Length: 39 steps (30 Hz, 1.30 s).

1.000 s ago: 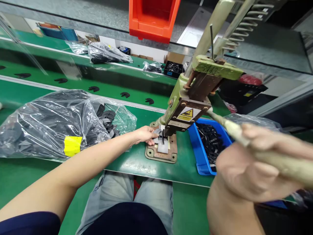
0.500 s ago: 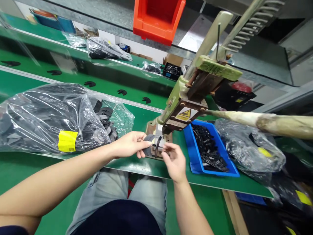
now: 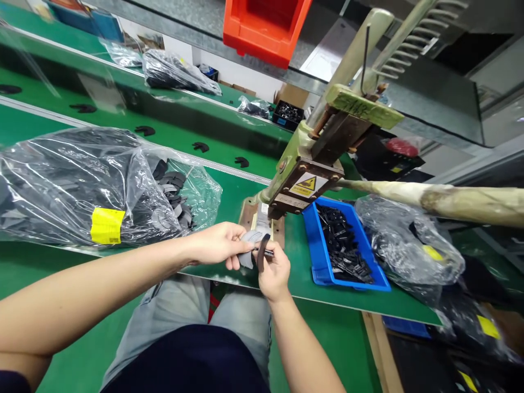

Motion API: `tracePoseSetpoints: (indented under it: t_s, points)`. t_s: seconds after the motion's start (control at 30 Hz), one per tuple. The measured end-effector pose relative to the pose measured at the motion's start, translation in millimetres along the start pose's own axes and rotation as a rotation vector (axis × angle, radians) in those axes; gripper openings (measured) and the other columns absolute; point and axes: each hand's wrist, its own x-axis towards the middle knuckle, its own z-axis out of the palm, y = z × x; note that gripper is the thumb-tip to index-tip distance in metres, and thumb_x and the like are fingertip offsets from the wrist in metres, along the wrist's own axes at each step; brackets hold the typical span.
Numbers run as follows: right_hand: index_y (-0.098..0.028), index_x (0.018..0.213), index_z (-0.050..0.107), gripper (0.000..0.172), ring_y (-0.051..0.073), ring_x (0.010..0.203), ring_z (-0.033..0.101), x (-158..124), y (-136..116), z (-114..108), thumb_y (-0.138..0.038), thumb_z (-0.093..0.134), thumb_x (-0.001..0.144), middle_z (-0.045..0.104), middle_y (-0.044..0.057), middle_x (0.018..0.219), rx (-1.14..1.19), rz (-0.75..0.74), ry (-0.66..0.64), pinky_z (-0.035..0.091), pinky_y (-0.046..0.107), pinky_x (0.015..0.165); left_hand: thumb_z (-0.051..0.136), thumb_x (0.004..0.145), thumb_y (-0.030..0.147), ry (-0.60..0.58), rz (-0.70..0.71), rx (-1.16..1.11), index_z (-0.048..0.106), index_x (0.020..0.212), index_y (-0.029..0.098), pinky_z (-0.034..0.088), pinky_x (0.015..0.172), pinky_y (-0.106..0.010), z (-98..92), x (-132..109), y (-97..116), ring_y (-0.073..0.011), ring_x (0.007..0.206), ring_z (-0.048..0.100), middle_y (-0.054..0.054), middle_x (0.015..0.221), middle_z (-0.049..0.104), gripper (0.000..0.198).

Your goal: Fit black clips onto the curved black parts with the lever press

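My left hand [image 3: 219, 244] pinches a flat grey curved part [image 3: 248, 244] in front of the green hand press [image 3: 305, 164]. My right hand [image 3: 273, 269] meets it from the right, fingers closed on a dark curved strip [image 3: 262, 252] that stands against the grey part. Both hands hover over the near edge of the green table [image 3: 311, 284], just in front of the press's base plate [image 3: 249, 210]. The press's long pale lever [image 3: 429, 199] sticks out to the right, with no hand on it.
A large clear bag of dark parts [image 3: 82, 191] with a yellow label lies at left. A blue bin [image 3: 341, 245] of small black pieces sits right of the press, another plastic bag [image 3: 405, 245] beyond it. An orange bin [image 3: 266, 27] hangs overhead. Single black parts lie on the conveyor [image 3: 123, 125] behind.
My right hand let go of the press lever and came down to meet the left hand. Both hands drew the grey part and dark strip off the press base toward me.
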Motion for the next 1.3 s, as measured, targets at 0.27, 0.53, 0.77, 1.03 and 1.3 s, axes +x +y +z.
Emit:
tracePoseSetpoints:
  t_s: [0.27,0.53,0.77,1.03,1.3]
  points:
    - [-0.024,0.107,0.069,0.014,0.019,0.089,0.067,12,-3,-24,-0.021,0.062,0.095,0.073,0.006,0.097,-0.217,-0.203,-0.138,0.054,0.036,0.083,0.067,0.091,0.056,0.401,0.258,0.431,0.064,0.096,0.02,0.05,0.067,-0.03,-7.9,1,-1,-0.0175,0.075,0.064,-0.002,0.087,0.068,0.037]
    - [-0.023,0.104,0.066,0.011,0.017,0.086,0.065,6,-7,-23,-0.018,0.061,0.095,0.072,0.004,0.092,-0.261,-0.297,-0.108,0.055,0.035,0.081,0.056,0.1,0.047,0.284,0.347,0.553,0.047,0.063,0.019,0.037,0.065,-0.028,10.6,9,-9,-0.0143,0.069,0.049,0.001,0.071,0.05,0.047]
    - [-0.023,0.108,0.066,0.013,0.016,0.088,0.07,0,-11,-30,-0.019,0.061,0.097,0.075,0.004,0.097,-0.296,-0.247,-0.057,0.057,0.031,0.079,0.055,0.1,0.053,0.291,0.3,0.457,0.051,0.067,0.019,0.034,0.061,-0.027,17.3,12,-11,-0.0132,0.067,0.046,0.002,0.073,0.048,0.047]
    - [-0.023,0.102,0.067,0.008,0.017,0.084,0.07,2,-13,-37,-0.023,0.066,0.094,0.075,0.004,0.09,-0.301,-0.277,-0.084,0.056,0.033,0.078,0.055,0.1,0.049,0.32,0.291,0.597,0.051,0.066,0.02,0.033,0.06,-0.028,27.2,2,2,-0.0141,0.064,0.047,0.001,0.072,0.051,0.046]
    - [-0.025,0.102,0.069,0.01,0.019,0.085,0.068,0,-14,-40,-0.022,0.063,0.094,0.075,0.006,0.092,-0.224,-0.273,-0.12,0.057,0.038,0.08,0.056,0.1,0.05,0.254,0.311,0.623,0.049,0.066,0.02,0.035,0.062,-0.028,24.1,6,10,-0.015,0.067,0.047,0.001,0.072,0.052,0.045]
